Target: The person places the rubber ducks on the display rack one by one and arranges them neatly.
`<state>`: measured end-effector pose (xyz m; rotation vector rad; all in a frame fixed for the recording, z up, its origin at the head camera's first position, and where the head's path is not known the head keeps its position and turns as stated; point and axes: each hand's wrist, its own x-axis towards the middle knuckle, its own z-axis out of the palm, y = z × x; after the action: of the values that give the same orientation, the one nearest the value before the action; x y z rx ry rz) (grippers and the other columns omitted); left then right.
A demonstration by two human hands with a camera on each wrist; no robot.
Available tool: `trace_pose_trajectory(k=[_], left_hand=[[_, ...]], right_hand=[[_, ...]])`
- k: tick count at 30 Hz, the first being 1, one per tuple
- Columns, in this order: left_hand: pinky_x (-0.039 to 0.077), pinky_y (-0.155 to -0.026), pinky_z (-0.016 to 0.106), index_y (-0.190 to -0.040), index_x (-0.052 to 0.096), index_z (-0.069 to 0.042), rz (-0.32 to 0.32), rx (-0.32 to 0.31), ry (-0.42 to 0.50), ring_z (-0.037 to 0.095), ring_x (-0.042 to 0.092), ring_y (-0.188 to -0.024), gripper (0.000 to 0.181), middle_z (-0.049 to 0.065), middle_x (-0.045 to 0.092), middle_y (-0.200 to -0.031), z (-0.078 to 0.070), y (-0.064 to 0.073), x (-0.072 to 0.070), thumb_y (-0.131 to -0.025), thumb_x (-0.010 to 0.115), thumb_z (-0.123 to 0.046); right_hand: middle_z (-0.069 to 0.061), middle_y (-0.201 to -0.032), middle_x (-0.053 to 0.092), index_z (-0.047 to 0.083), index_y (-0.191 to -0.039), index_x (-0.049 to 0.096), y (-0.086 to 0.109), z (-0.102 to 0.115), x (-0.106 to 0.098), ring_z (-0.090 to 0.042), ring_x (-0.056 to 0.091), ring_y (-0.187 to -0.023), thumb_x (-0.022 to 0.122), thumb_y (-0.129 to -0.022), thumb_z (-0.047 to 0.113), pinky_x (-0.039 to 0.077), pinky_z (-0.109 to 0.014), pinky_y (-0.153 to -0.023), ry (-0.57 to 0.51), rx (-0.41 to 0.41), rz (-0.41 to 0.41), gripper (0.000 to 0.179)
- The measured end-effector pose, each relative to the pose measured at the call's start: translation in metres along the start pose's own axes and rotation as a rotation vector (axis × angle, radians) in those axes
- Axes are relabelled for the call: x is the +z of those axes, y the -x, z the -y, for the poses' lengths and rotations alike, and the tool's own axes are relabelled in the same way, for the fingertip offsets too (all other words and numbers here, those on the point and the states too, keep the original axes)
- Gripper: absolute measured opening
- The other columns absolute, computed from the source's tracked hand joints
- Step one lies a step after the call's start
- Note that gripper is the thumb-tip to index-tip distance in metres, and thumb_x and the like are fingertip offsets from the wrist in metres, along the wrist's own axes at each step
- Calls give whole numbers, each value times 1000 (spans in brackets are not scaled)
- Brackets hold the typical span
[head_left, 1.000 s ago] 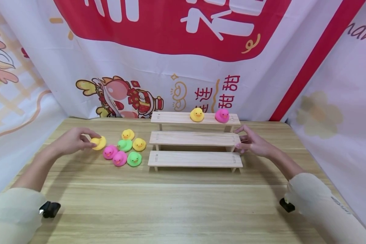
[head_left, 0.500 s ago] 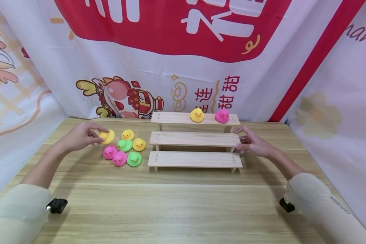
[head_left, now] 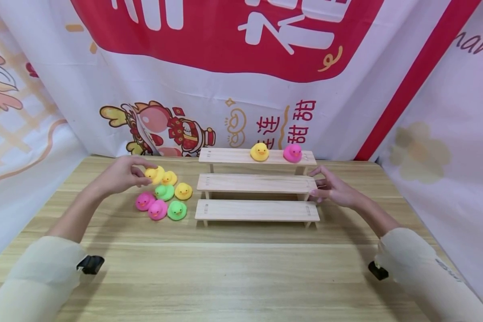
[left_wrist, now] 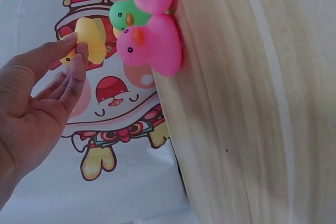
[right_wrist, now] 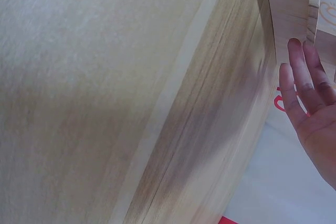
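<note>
My left hand (head_left: pixel 122 175) pinches a yellow rubber duck (head_left: pixel 154 175) between thumb and fingertips, beside the back of the duck group. The left wrist view shows this same duck's body (left_wrist: pixel 93 38) beyond the fingertips. At the right end of a three-step wooden shelf stand (head_left: pixel 253 183), my right hand (head_left: pixel 339 190) touches the middle step's end. Its fingers (right_wrist: pixel 296 72) look mostly straight in the right wrist view; the thumb is out of sight there. On the top step sit a yellow duck (head_left: pixel 259 152) and a pink duck (head_left: pixel 293 153).
Left of the stand are two more yellow ducks (head_left: pixel 183 191), two green ducks (head_left: pixel 177 210) and two pink ducks (head_left: pixel 158 209), close together. The wooden table (head_left: pixel 233 273) stretches toward me. A printed curtain (head_left: pixel 221 85) hangs behind the table.
My left hand has carried the pinched yellow duck rightward and slightly farther back, from the group's left side to beside another yellow duck. The right hand stays at the stand's end.
</note>
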<state>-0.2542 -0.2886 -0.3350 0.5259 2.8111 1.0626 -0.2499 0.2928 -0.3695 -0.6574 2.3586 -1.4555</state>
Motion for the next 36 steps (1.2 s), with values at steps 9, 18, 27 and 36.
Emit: trace_pose_trajectory(k=[9,18,27,36], left_hand=[[59,-64,28,-127,68,4,-39,6,-31,18,70,-76,39,23,69,-117,-13,-5,4,-91,79,-6],[57,-64,22,-120,71,6,-117,65,-57,26,70,-84,37,25,71,-116,-22,-12,11,-89,83,-11],[56,-69,26,-120,73,1,-167,108,-94,28,70,-86,34,20,73,-110,-40,-22,13,-91,82,-15],[51,-68,20,-113,74,1,-262,181,-89,25,70,-80,34,14,73,-93,-61,-31,14,-88,85,-18]], right_hand=[[-34,-111,66,-7,-132,30,-1,0,0,-28,71,-95,58,-100,-5,62,-44,-75,1,2,0,43],[-35,-112,65,-6,-135,28,-1,-1,0,-30,71,-96,56,-101,-5,62,-44,-74,5,6,8,44],[-35,-112,64,-7,-136,27,-1,-1,1,-28,72,-94,54,-102,-3,62,-44,-74,-8,23,8,44],[-33,-115,66,-8,-132,33,-1,-1,-1,-26,73,-95,59,-100,-4,62,-46,-74,-6,-4,-11,41]])
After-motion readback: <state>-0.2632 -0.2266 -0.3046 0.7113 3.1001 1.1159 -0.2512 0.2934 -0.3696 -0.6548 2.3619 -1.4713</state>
